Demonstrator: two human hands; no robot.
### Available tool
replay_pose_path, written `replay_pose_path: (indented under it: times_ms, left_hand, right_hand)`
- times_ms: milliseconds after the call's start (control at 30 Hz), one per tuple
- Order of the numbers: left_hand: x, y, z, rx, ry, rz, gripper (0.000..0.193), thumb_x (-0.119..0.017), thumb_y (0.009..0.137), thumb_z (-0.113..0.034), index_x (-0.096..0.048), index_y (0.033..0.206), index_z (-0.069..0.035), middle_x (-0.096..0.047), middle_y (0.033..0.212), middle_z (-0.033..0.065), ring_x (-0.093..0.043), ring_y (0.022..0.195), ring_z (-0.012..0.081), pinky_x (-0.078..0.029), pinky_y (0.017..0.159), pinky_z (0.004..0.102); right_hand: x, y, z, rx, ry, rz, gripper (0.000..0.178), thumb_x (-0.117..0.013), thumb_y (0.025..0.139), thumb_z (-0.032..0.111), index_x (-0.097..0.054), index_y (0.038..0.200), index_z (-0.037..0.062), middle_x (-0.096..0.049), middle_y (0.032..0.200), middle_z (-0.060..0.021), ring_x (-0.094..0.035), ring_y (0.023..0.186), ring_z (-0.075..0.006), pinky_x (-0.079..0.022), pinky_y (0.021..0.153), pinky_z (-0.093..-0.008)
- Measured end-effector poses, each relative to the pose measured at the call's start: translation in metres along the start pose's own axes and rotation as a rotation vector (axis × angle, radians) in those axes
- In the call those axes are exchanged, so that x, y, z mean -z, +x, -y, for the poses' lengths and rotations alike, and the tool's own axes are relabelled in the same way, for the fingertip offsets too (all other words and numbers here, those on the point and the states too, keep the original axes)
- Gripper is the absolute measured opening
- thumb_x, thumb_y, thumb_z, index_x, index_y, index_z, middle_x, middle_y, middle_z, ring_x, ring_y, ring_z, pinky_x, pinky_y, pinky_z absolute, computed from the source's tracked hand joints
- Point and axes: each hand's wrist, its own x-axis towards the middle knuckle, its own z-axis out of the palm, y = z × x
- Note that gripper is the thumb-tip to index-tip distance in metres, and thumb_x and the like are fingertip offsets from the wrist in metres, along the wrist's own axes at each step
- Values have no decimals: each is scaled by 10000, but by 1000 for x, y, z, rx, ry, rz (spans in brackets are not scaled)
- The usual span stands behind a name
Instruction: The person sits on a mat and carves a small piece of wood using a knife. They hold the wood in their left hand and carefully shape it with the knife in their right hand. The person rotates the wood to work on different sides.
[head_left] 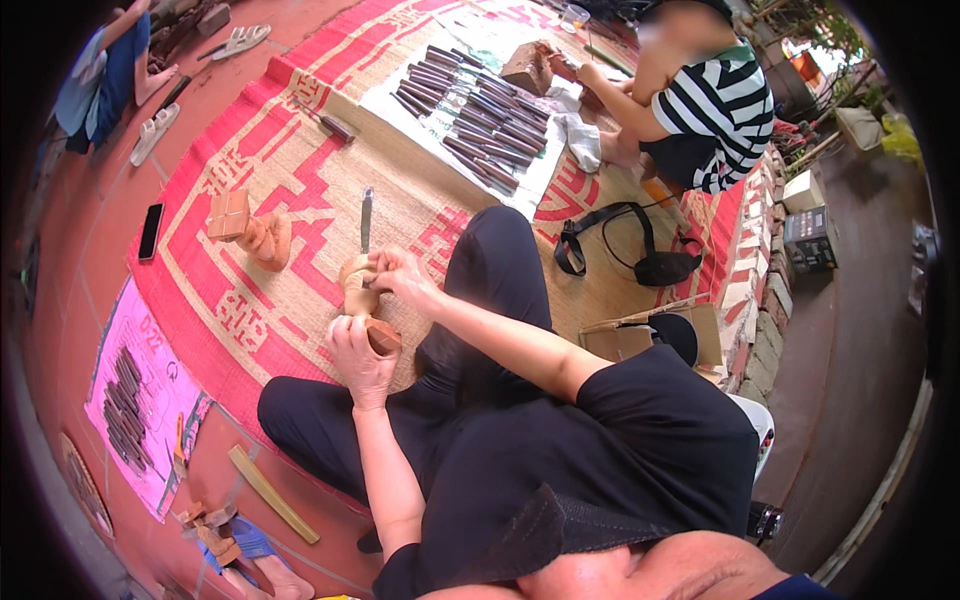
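While left hand (363,352) grips wooden carving (358,294), right hand (405,278), grasp unclear, patterned mat (300,305), tiles (90,230)

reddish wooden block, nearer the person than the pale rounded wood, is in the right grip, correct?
Wrong side: the head view shows the reddish wooden block, nearer the person than the pale rounded wood, in the left grip.

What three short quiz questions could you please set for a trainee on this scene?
1. True or false: the left hand is at the block-shaped end of the held carving.
2. Which colour is the sheet under the dark tools at far left: A) green, B) pink, C) black?
3. Which is nearer the held carving: the phone or the second carving?
Key: 1 true; 2 B; 3 the second carving.
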Motion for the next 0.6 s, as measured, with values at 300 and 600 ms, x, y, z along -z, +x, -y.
replay_pose_path:
  times_ms: [300,600]
  left_hand:
    - [-2,1,0,-6,11,6,676,-793,632,-175,-472,1220,-85,-485,1130,132,-463,1123,354,-380,985,483]
    - [3,6,3,45,15,-57,721,-824,635,-179,-448,1237,-49,-485,1157,174,-478,1105,377,-384,973,493]
  right_hand:
    - [-8,38,0,-171,-274,-102,236,-739,660,154,-644,806,-4,-663,1010,-146,-621,935,-336,-493,834,-392]
    - [-11,-14,11,218,-154,59,193,-770,615,138,-625,681,30,-657,1035,-83,-577,1038,-286,-447,913,-367]
